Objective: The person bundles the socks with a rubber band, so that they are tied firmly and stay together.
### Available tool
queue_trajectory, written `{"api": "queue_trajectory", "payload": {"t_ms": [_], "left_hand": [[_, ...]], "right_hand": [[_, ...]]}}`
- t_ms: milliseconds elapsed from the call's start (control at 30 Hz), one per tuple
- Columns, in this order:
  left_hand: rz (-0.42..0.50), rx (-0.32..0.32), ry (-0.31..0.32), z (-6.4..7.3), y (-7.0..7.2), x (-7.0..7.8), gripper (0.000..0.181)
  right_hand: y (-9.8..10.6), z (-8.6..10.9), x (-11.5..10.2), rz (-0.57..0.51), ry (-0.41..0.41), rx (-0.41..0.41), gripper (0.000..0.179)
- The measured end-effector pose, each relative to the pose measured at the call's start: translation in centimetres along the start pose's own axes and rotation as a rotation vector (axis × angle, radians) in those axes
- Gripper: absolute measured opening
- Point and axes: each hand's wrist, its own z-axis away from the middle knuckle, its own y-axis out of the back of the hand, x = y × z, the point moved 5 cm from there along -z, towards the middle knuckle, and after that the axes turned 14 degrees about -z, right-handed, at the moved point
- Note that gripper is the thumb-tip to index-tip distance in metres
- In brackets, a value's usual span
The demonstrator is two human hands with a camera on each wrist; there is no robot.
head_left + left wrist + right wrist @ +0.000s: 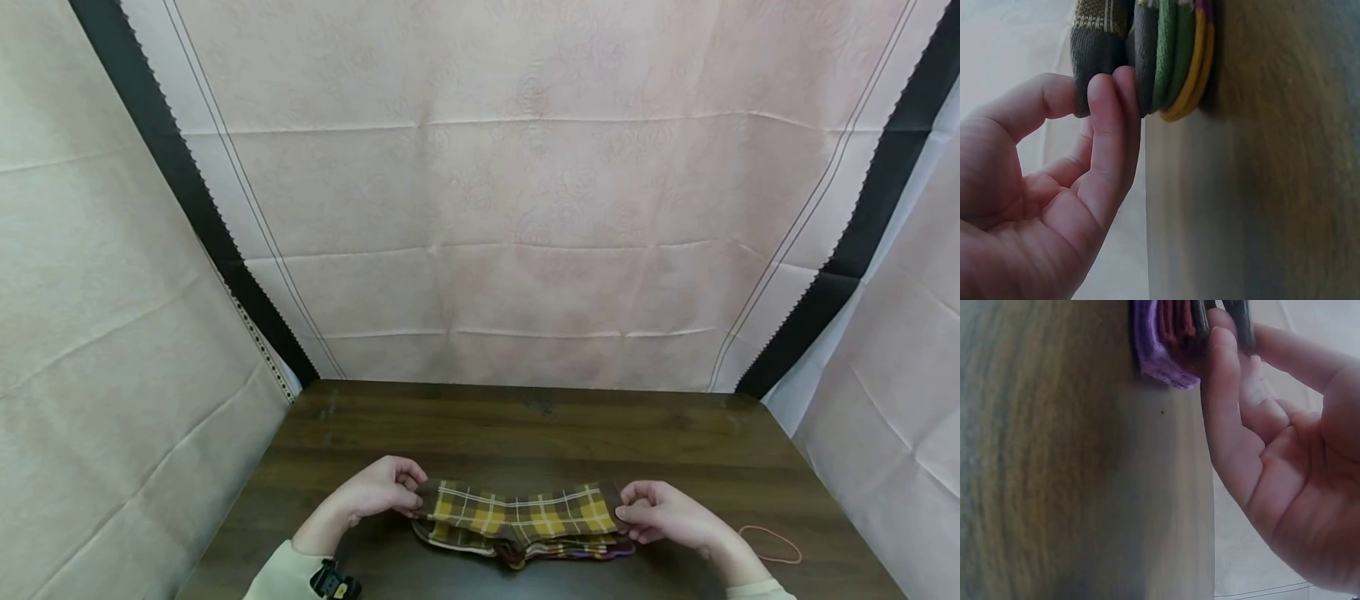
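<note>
A stack of knitted socks (517, 552) lies on the table, with a yellow and brown plaid sock (525, 515) on top. Its left end is pinched between thumb and fingers of my left hand (382, 490). My right hand (667, 515) grips the opposite end the same way. Close up in the left wrist view, the dark brown knit edge (1099, 69) sits between the fingers, beside green layers (1172, 59) and an orange one (1200, 75). Purple (1150, 347) and dark red layers (1175, 322) show below the pinched dark edge in the right wrist view.
A thin orange loop like a rubber band (783, 558) lies on the dark wooden table (525, 425), right of my right hand. Pale cloth panels (525, 208) with black bands enclose the table at the back and both sides. A black device (333, 581) is on my left wrist.
</note>
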Motion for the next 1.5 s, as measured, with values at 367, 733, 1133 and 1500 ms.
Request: {"api": "queue_trajectory", "payload": {"t_ms": [367, 733, 1133, 1500], "left_hand": [[-0.101, -0.024, 0.009, 0.1, -0.1, 0.4, 0.036], [-0.203, -0.048, 0.065, -0.1, -0.6, 0.2, 0.045], [-0.203, -0.054, 0.024, -0.8, -1.3, 0.6, 0.042], [-0.196, 0.021, 0.030, -0.9, -0.8, 0.3, 0.038]], "right_hand": [[0.3, 0.4, -0.1, 0.150, -0.003, 0.066, 0.018], [0.0, -0.1, -0.1, 0.164, -0.144, 0.200, 0.051], [-0.2, -0.5, -0.3, 0.240, -0.074, 0.177, 0.032], [-0.6, -1.0, -0.6, 0.196, -0.059, 0.158, 0.034]]}}
